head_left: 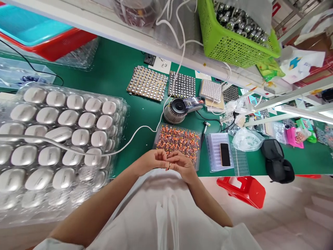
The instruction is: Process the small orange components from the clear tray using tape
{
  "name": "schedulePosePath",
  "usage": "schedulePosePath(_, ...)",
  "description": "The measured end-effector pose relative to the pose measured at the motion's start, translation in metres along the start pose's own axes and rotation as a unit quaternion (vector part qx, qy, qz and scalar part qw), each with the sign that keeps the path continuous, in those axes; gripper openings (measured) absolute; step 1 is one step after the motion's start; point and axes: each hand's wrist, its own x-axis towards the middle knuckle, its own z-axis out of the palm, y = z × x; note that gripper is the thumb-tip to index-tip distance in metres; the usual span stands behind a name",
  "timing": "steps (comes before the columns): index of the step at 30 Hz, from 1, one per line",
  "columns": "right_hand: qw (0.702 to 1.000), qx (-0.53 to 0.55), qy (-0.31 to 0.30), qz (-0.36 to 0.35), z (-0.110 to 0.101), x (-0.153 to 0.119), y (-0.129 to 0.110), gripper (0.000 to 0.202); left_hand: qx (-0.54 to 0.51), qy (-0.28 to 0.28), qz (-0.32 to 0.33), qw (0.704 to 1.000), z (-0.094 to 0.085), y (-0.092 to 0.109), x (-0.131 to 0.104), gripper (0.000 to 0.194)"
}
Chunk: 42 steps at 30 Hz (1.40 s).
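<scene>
My left hand and my right hand meet at the near edge of the table, fingertips pinched together. Between them shows a small orange-and-dark part, mostly covered by fingers; its exact kind is too small to make out. Just beyond my hands lies a clear tray filled with rows of small orange pieces with wires or flexible strips. Behind that tray stands a round grey device with a black top.
Stacked clear trays of silvery rounded cases cover the left. A white cable crosses the green table. Right of the tray lie a screwdriver-like tool, a phone and a black pouch. A green basket sits on the overhead shelf.
</scene>
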Motion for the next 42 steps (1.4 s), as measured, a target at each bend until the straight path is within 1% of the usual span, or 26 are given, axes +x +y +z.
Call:
schedulePosePath(2, 0.999, -0.021, 0.027, 0.005, -0.007, -0.004, 0.008, 0.014, 0.022, 0.055, -0.005, 0.998, 0.001, -0.012, 0.010, 0.033)
schedulePosePath(3, 0.999, -0.032, 0.038, 0.015, -0.012, -0.005, 0.012, 0.015, 0.041, 0.080, -0.007, 0.996, 0.002, -0.018, 0.014, 0.035)
schedulePosePath(5, 0.990, -0.108, 0.070, 0.052, -0.030, -0.007, 0.020, 0.021, 0.073, 0.116, -0.011, 0.990, 0.003, -0.026, 0.021, 0.038)
schedulePosePath(6, 0.980, -0.161, 0.096, 0.072, -0.042, -0.007, 0.024, 0.025, 0.082, 0.126, -0.012, 0.989, 0.003, -0.029, 0.023, 0.039)
schedulePosePath(8, 0.944, -0.270, 0.160, 0.105, -0.069, -0.005, 0.033, 0.030, 0.089, 0.138, -0.011, 0.986, 0.003, -0.031, 0.026, 0.038)
schedulePosePath(10, 0.914, -0.327, 0.209, 0.121, -0.096, -0.002, 0.041, 0.033, 0.090, 0.147, -0.004, 0.985, 0.001, -0.031, 0.026, 0.037)
schedulePosePath(12, 0.887, -0.370, 0.239, 0.138, -0.118, 0.004, 0.049, 0.033, 0.093, 0.155, 0.004, 0.984, -0.001, -0.029, 0.026, 0.037)
schedulePosePath(14, 0.860, -0.415, 0.249, 0.160, -0.131, 0.010, 0.058, 0.031, 0.094, 0.159, 0.008, 0.983, -0.003, -0.028, 0.026, 0.038)
schedulePosePath(16, 0.836, -0.456, 0.245, 0.181, -0.136, 0.018, 0.067, 0.028, 0.094, 0.164, 0.012, 0.982, -0.005, -0.027, 0.027, 0.038)
schedulePosePath(20, 0.794, -0.523, 0.234, 0.205, -0.132, 0.028, 0.079, 0.028, 0.088, 0.179, 0.024, 0.980, -0.010, -0.031, 0.026, 0.038)
schedulePosePath(22, 0.778, -0.547, 0.233, 0.203, -0.128, 0.031, 0.080, 0.028, 0.080, 0.185, 0.029, 0.979, -0.013, -0.035, 0.025, 0.038)
schedulePosePath(24, 0.769, -0.564, 0.233, 0.191, -0.123, 0.032, 0.081, 0.027, 0.073, 0.186, 0.029, 0.979, -0.015, -0.039, 0.024, 0.038)
schedulePosePath(28, 0.771, -0.572, 0.223, 0.169, -0.113, 0.032, 0.081, 0.022, 0.069, 0.188, 0.027, 0.979, -0.016, -0.042, 0.023, 0.038)
schedulePosePath(31, 0.781, -0.557, 0.221, 0.175, -0.107, 0.035, 0.085, 0.017, 0.070, 0.187, 0.020, 0.980, -0.012, -0.039, 0.023, 0.038)
schedulePosePath(34, 0.797, -0.526, 0.232, 0.185, -0.102, 0.039, 0.086, 0.014, 0.074, 0.174, 0.018, 0.982, -0.008, -0.037, 0.022, 0.036)
schedulePosePath(38, 0.832, -0.453, 0.253, 0.193, -0.097, 0.040, 0.076, 0.013, 0.081, 0.176, 0.020, 0.981, -0.007, -0.036, 0.020, 0.034)
schedulePosePath(42, 0.889, -0.337, 0.251, 0.182, -0.088, 0.032, 0.051, 0.021, 0.081, 0.183, 0.033, 0.979, -0.006, -0.034, 0.018, 0.033)
